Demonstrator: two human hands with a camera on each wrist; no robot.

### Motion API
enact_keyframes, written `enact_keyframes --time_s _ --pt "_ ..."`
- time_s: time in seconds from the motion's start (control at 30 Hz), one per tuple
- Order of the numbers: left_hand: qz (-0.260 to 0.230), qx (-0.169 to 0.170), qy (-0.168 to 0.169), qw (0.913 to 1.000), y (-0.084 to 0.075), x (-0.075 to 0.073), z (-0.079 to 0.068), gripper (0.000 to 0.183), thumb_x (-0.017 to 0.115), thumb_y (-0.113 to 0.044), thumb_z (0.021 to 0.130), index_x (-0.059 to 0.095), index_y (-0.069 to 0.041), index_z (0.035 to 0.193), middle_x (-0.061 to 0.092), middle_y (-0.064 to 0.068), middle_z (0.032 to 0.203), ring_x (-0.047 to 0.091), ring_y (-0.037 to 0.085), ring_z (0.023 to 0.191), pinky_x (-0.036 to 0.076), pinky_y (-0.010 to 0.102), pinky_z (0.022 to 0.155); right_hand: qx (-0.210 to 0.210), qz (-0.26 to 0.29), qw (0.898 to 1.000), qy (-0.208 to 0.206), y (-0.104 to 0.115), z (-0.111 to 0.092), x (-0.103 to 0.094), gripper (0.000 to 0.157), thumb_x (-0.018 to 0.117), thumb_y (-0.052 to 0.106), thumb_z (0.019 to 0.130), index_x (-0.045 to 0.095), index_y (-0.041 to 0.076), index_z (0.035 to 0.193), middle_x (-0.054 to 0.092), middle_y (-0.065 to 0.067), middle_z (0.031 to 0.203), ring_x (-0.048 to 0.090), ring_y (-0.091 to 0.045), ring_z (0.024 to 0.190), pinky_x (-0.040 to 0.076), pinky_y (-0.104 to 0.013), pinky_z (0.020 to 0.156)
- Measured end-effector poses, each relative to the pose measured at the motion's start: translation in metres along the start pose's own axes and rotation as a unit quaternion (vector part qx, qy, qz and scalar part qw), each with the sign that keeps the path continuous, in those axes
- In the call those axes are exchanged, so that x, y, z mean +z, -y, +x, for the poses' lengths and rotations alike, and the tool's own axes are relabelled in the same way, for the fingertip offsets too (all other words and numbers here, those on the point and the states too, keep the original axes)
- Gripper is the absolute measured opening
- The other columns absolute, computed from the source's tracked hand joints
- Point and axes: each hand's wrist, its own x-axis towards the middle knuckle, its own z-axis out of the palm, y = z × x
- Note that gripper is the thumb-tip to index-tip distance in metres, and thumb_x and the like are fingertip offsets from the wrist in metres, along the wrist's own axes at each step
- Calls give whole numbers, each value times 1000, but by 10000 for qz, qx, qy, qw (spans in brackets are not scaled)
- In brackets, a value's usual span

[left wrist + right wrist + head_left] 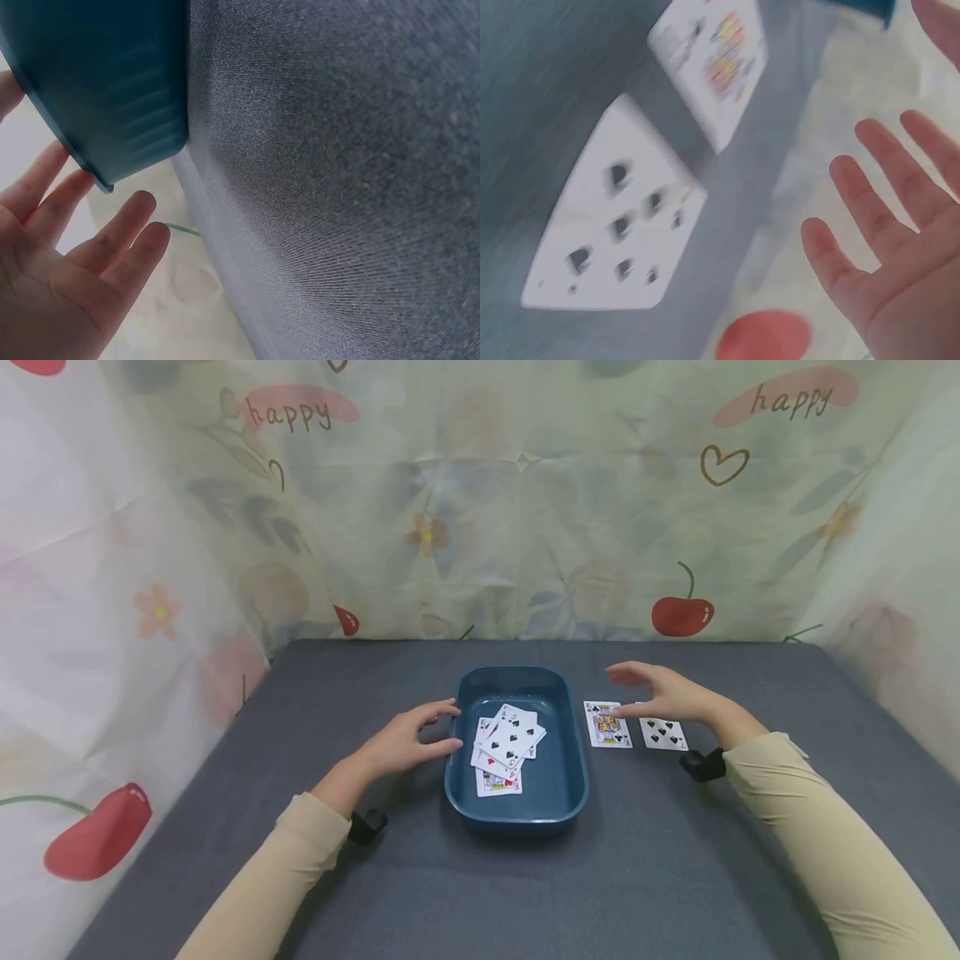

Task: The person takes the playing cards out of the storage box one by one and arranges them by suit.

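Note:
A dark blue tray (517, 818) stands on the table with several playing cards (512, 743) in a loose overlapping pile inside, a spade card on top. My left hand (401, 742) is at the tray's left side, thumb and fingertips right at the rim, fingers spread and nearly straight. To the right of the tray lie a face-up king card (600, 732) and a spade card (664, 737), side by side. Over these two hovers my right hand (673, 695), its fingers extended and nothing held. The right wrist view shows the spade card (619, 232) below the palm, slightly blurred.
A dark grey cloth (525, 893) covers the table. Behind and at both sides hangs a patterned curtain (517, 527) with cherries and flowers. Each wrist wears a black device, such as the one on the right wrist (703, 766).

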Motion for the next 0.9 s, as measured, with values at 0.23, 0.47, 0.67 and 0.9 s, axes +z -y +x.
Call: enact_keyframes --time_s 0.23,0.47,0.67,0.9 --pt "-23 19 0 10000 0 0 -1 56 65 -38 86 47 -18 135 35 2 151 40 32 135 35 54 107 -196 307 9989 -282 35 10 1 60 66 30 86 43 7 136 49 -17 137 46 -36 127 35 -55 106" --pt "-31 60 30 10000 -1 -1 -2 57 64 -39 86 47 -17 136 35 4 151 40 33 134 34 55 107 -237 582 9959 -649 76 29 4 51 63 25 89 45 5 133 52 -19 133 50 -34 123 39 -52 104" --pt "-31 46 41 10000 -1 -2 -2 58 64 -40 86 46 -16 136 34 4 152 40 33 134 34 55 108 -239 985 9915 -811 111 45 13 49 63 20 89 46 5 132 53 -19 130 51 -33 121 41 -49 103" --pt "-55 -43 33 10000 -2 -1 -1 57 64 -37 87 46 -17 136 33 5 152 40 35 134 35 56 106 -83 1022 9907 -899 138 59 36 47 63 22 88 47 7 130 55 -16 127 53 -33 119 43 -47 102"
